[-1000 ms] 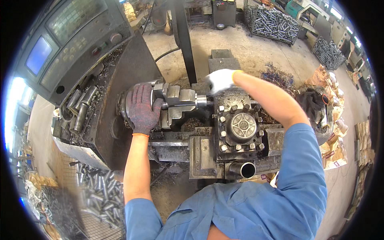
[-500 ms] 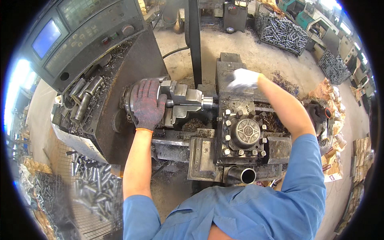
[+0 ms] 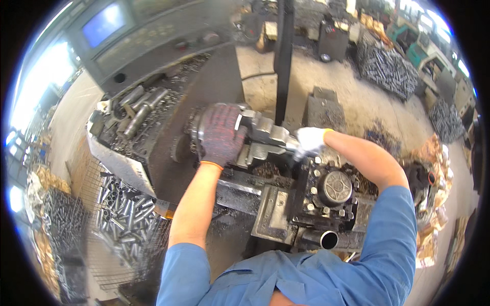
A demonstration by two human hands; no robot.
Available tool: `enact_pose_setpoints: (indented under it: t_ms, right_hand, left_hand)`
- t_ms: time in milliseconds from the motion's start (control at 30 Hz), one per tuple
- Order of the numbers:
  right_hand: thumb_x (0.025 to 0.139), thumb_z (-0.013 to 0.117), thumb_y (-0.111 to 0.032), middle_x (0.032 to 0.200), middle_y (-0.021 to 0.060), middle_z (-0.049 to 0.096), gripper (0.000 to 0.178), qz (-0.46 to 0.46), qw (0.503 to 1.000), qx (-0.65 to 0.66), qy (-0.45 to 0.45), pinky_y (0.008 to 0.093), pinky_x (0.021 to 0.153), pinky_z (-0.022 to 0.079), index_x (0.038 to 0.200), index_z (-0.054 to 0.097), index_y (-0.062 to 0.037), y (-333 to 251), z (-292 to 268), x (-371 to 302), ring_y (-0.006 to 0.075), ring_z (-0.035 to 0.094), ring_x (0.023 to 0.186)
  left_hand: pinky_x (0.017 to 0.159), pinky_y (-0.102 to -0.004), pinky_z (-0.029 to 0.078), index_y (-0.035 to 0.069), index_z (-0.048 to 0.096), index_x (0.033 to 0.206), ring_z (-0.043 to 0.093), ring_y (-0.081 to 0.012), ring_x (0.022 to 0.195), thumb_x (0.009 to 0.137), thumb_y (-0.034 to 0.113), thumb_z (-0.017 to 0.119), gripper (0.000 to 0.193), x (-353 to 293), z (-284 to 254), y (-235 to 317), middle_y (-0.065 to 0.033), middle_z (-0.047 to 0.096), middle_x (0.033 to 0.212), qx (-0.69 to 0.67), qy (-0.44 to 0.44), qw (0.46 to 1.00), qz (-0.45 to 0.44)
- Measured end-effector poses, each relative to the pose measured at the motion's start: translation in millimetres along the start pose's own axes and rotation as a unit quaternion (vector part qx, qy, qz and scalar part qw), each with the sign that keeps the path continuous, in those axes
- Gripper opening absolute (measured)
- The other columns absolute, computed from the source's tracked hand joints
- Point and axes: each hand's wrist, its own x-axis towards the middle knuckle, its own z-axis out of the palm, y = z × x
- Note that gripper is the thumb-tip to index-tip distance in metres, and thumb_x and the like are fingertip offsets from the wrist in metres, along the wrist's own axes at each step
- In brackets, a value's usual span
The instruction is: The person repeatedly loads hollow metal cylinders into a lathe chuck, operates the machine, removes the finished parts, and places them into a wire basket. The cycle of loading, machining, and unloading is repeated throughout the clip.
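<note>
My left hand (image 3: 222, 133), in a dark grey and red knit glove, lies over the round lathe chuck (image 3: 198, 130) with its fingers laid across the top. Stepped metal jaws (image 3: 270, 133) stick out of the chuck to the right of that hand. A short shiny metal tube (image 3: 291, 144) protrudes from the jaws. At its free end is my right hand (image 3: 310, 140), in a white glove, with fingers smeared by motion. Whether they grip the tube cannot be made out. Below this hand stands the square tool post (image 3: 334, 187) with its round cap and several bolts.
Metal pieces (image 3: 145, 109) and chips lie on the tray at left, below a control panel with a screen (image 3: 103, 24). A wire basket of cut tubes (image 3: 125, 217) stands at lower left. An open pipe end (image 3: 328, 239) faces me. Full metal bins (image 3: 388, 69) stand at far right.
The view has shifted, so the machine sits lower and further right. My right hand has come from above the tool post, leftward to the tube's end. My left hand stays on the chuck.
</note>
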Motion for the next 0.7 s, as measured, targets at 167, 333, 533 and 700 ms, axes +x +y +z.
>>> enact_pose_setpoints:
  t_ms: [167,333,533,700]
  right_hand:
    - [0.077,0.083,-0.036,0.108,0.0205,0.078,0.056,0.151,0.957,-0.199,0.144,0.0475,0.089,0.062,0.120,0.071,-0.0027,-9,-10,-95,0.0355,0.078,0.100]
    - [0.070,0.084,-0.042,0.106,0.0227,0.074,0.063,0.207,0.903,-0.132,0.353,0.0475,0.085,0.062,0.116,0.066,-0.0026,-97,1,-191,0.0409,0.075,0.097]
    - [0.085,0.088,-0.031,0.098,0.0081,0.075,0.050,-0.004,0.799,0.567,0.198,0.0340,0.079,0.061,0.120,0.070,0.0010,-208,140,-209,0.0168,0.073,0.086]
    - [0.101,0.075,-0.029,0.096,0.0087,0.077,0.037,0.016,0.543,0.838,0.046,0.0317,0.062,0.060,0.120,0.071,0.0021,-206,268,-155,0.0191,0.076,0.082]
  left_hand:
    - [0.130,-0.0556,0.025,0.007,0.058,0.146,0.048,-0.0373,0.146,0.092,0.041,0.070,0.066,4,-1,-1,-0.0177,0.060,0.148,-0.027,-0.016,0.999,-0.020]
    - [0.130,-0.0517,0.025,0.008,0.052,0.151,0.047,-0.0352,0.147,0.090,0.040,0.075,0.072,6,-44,11,-0.0190,0.055,0.151,-0.167,-0.097,0.981,-0.023]
    - [0.113,-0.0460,0.047,0.002,0.055,0.143,0.062,-0.0273,0.128,0.099,0.029,0.076,0.056,-118,-107,127,-0.0122,0.065,0.132,-0.742,-0.136,0.613,-0.236]
    - [0.105,-0.0451,0.056,0.001,0.058,0.137,0.068,-0.0279,0.115,0.101,0.027,0.073,0.047,-211,-58,154,-0.0140,0.068,0.125,-0.805,-0.192,0.267,-0.494]
